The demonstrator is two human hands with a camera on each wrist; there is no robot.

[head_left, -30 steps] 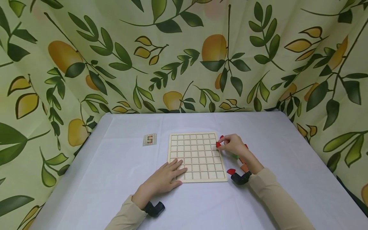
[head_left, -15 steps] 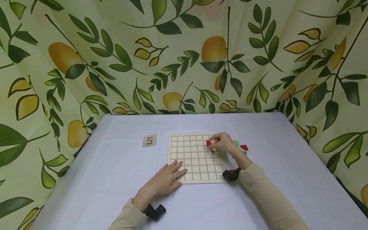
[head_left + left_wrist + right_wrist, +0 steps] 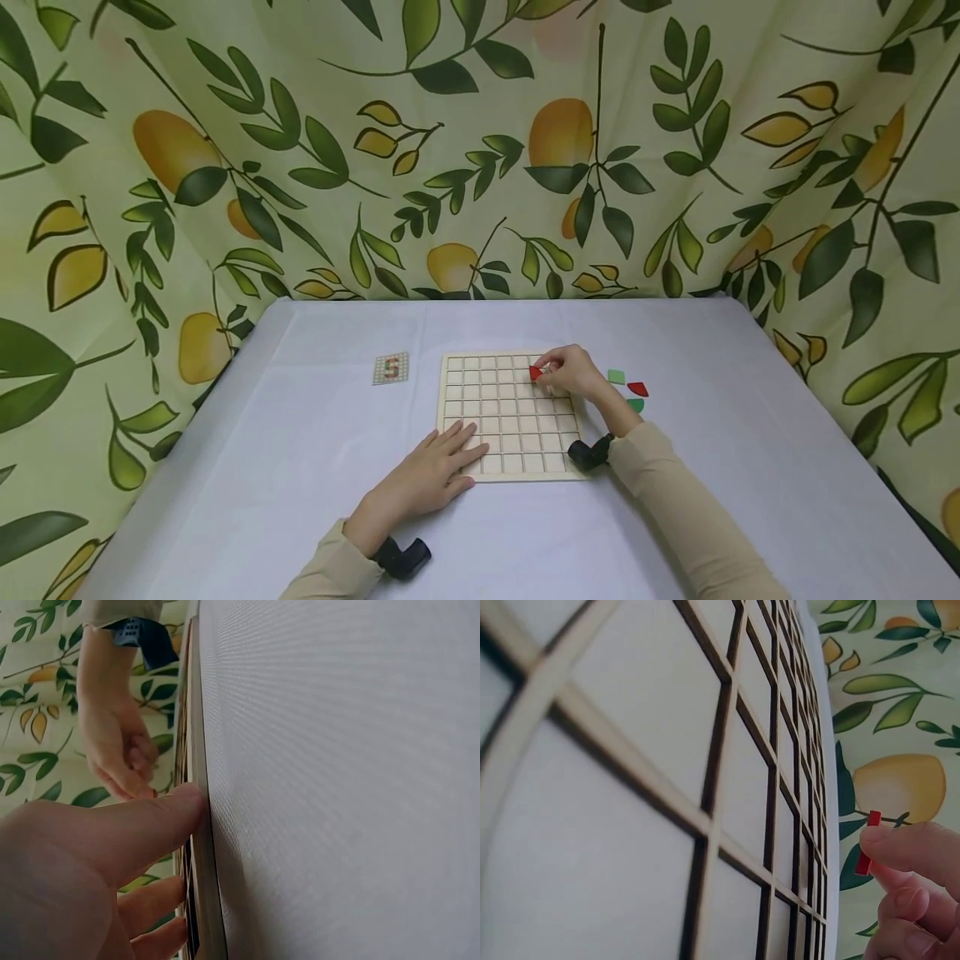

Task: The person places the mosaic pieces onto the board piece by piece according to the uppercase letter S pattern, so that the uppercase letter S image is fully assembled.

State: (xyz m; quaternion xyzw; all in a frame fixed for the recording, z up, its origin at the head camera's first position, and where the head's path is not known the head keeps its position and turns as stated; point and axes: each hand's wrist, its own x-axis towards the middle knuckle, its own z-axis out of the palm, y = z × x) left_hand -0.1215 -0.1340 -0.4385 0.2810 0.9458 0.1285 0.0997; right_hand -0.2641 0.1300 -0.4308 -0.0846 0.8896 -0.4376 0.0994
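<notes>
A pale wooden grid board point(image 3: 510, 408) lies on the white-covered table. My left hand point(image 3: 427, 468) rests with spread, straight fingers on the board's near left corner; in the left wrist view its thumb point(image 3: 161, 821) lies against the board's edge. Over the far right part of the board my right hand point(image 3: 576, 372) pinches a small red tile point(image 3: 535, 373) between thumb and fingers. Seen edge-on in the right wrist view, the red tile point(image 3: 868, 844) is held just off the grid. Whether it touches the board cannot be told from the head view.
Right of the board lie a light green square tile point(image 3: 616, 377), a red tile point(image 3: 637, 389) and a green rounded tile point(image 3: 636, 405). A small card point(image 3: 391, 367) with a coloured grid pattern lies to the left. A leaf-patterned curtain point(image 3: 480, 150) hangs behind the table.
My right hand has carried the red tile leftward from the board's right edge to over the grid, uncovering loose tiles on the right. My left hand has stayed in place.
</notes>
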